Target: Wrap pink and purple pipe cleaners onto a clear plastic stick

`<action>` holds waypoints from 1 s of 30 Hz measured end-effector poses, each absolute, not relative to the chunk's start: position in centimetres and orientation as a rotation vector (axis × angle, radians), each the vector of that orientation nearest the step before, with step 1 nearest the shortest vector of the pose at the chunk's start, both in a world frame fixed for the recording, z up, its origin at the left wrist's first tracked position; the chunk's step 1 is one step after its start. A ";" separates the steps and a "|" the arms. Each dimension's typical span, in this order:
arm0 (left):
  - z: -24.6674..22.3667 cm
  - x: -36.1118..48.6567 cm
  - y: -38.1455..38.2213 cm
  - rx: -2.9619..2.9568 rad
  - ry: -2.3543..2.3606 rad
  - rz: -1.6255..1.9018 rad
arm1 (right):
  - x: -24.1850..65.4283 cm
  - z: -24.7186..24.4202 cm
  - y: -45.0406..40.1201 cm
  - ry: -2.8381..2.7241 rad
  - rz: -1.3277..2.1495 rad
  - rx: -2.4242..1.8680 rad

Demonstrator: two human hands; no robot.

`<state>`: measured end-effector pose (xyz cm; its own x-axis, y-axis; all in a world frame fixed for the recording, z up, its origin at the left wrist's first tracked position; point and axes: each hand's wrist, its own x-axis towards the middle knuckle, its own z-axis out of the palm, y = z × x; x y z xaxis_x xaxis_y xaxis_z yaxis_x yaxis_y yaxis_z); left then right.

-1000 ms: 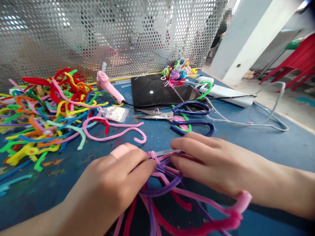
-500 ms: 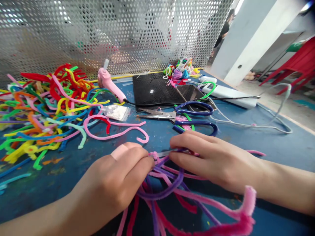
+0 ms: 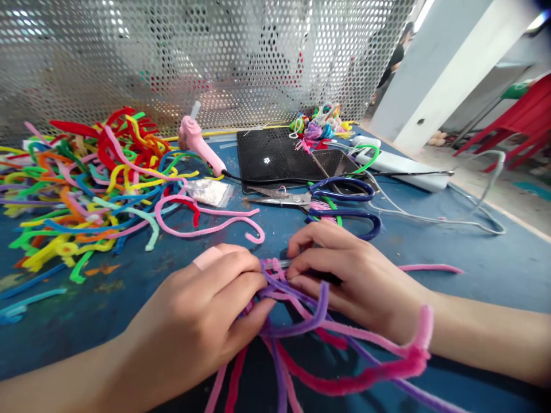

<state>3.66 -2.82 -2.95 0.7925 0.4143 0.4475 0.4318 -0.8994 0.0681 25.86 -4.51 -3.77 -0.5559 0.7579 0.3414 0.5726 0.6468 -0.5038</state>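
My left hand (image 3: 215,304) is closed around the near end of a bundle of pink, magenta and purple pipe cleaners (image 3: 365,376), whose long ends fan out toward me and to the right. A translucent rod (image 3: 283,264) runs between my hands, with pink pipe cleaner wound around it. My right hand (image 3: 348,264) has its fingers curled at the rod's right end, fingertips pressed to it. One purple pipe cleaner (image 3: 323,304) bends upward between the hands. Beyond my right hand lie scissors (image 3: 301,198) with dark blue handles.
A heap of colourful pipe cleaners (image 3: 86,189) spreads on the left. Behind are a pink glue gun (image 3: 202,146), a small bag of white bits (image 3: 210,192), a black tray (image 3: 267,155), a phone (image 3: 331,163) and a white power strip (image 3: 404,167) with cables. A perforated metal panel (image 3: 193,57) stands at the back.
The purple pipe cleaner has come away from my right fingers and its tip now points up. My right fingers have shifted slightly left along the rod. The left thumb now shows below the bundle.
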 end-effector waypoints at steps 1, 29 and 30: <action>-2.9 3.7 -2.8 -2.941 -0.678 -0.712 | 26.0 -3.5 -4.4 -2.335 0.482 -1.015; -2.4 3.3 -2.9 -3.222 -1.052 -0.537 | 23.7 -1.3 -4.2 -2.757 0.383 -0.908; -2.5 3.3 -3.0 -3.189 -1.015 -0.536 | 23.7 -1.3 -4.3 -2.762 0.362 -0.909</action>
<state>3.30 -2.97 -2.51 0.7740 0.5938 0.2198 0.5163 -0.7928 0.3239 23.68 -4.25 -1.33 -0.7874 0.6043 0.1215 0.5526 0.7794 -0.2952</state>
